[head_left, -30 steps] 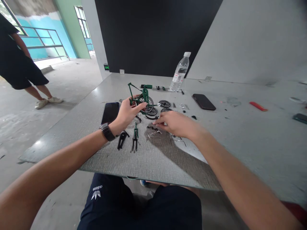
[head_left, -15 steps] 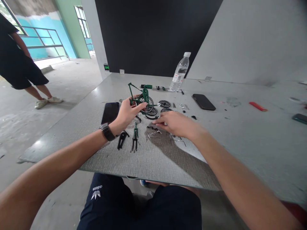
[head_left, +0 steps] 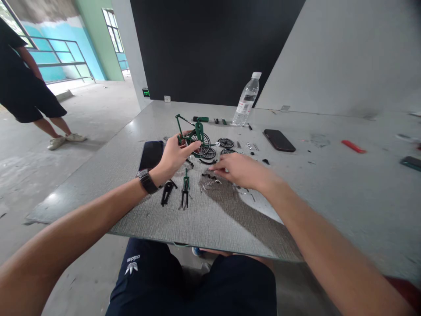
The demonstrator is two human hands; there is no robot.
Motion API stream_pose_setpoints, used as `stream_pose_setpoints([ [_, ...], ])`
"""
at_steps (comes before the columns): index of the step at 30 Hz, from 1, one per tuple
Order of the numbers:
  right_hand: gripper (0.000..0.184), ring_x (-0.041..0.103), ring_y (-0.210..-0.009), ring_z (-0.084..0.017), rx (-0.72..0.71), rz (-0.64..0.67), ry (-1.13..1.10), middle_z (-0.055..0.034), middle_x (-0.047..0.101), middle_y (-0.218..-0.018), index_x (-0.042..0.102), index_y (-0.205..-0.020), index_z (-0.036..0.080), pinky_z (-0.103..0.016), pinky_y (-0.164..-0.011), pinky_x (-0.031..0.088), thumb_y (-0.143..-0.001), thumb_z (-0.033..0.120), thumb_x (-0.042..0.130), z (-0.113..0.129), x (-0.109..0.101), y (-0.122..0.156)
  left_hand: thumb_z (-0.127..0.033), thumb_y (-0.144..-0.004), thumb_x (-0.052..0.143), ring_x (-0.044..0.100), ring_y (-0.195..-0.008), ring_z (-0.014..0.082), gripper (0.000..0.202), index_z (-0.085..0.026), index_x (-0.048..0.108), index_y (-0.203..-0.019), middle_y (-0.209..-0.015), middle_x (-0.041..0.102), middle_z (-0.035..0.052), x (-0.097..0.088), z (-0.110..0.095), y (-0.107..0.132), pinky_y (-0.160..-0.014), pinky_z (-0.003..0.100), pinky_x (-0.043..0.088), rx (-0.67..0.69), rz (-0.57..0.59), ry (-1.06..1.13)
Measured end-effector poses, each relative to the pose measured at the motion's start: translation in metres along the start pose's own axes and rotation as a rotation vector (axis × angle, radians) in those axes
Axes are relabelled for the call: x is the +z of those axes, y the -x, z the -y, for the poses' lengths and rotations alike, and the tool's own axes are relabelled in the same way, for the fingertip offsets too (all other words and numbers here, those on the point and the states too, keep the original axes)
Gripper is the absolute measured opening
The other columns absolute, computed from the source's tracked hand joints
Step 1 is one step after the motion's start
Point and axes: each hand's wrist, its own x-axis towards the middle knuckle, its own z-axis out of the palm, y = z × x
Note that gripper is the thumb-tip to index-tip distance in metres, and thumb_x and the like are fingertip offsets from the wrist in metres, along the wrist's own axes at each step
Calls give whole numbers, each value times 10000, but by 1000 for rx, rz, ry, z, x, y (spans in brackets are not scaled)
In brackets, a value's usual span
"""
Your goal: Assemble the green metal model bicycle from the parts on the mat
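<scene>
My left hand (head_left: 173, 157), with a watch on the wrist, is closed round a green toy bicycle frame (head_left: 192, 134) that stands upright on the grey table (head_left: 329, 193). My right hand (head_left: 241, 170) rests palm down just to its right, fingertips pinched over small metal parts (head_left: 210, 177) on the tabletop; what they hold is too small to make out. A green fork (head_left: 186, 188) and a black part (head_left: 167, 192) lie in front of my left hand. Small black wheels (head_left: 226, 142) lie beyond my right hand.
A dark phone (head_left: 151, 154) lies left of my left hand, another phone (head_left: 279, 140) at the back right. A water bottle (head_left: 246, 100) stands at the far edge. A red tool (head_left: 354, 146) lies to the right. A person (head_left: 23, 87) stands at the far left.
</scene>
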Motion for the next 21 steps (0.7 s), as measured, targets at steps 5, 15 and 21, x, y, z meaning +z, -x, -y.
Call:
stream_pose_setpoints([
  [5, 374, 631, -818, -231, -13, -8, 0, -129, 734, -1033, 760, -1242, 241, -340, -633, 396, -1007, 320, 481, -1, 1, 0, -312, -791, 760, 662, -765, 156, 282, -142, 685, -1003, -837, 713, 57, 0, 2, -1, -752, 314, 527, 6, -7, 17],
  [15, 376, 651, -873, -251, 29, -1, -27, -129, 735, -1083, 755, -1244, 246, -360, -672, 426, -987, 318, 491, -1, -3, 2, -311, -793, 760, 667, -770, 152, 309, -138, 682, -1037, -859, 720, 60, 0, 2, -1, -752, 305, 532, -1, -6, 9],
  [21, 286, 662, -876, -224, 84, -100, -98, -92, 740, -1066, 753, -1041, 221, -379, -764, 467, -970, 354, 510, -23, -13, 9, -327, -798, 763, 680, -792, 159, 333, -135, 687, -1060, -896, 735, 75, -1, 3, -1, -760, 313, 536, 3, 3, 21],
])
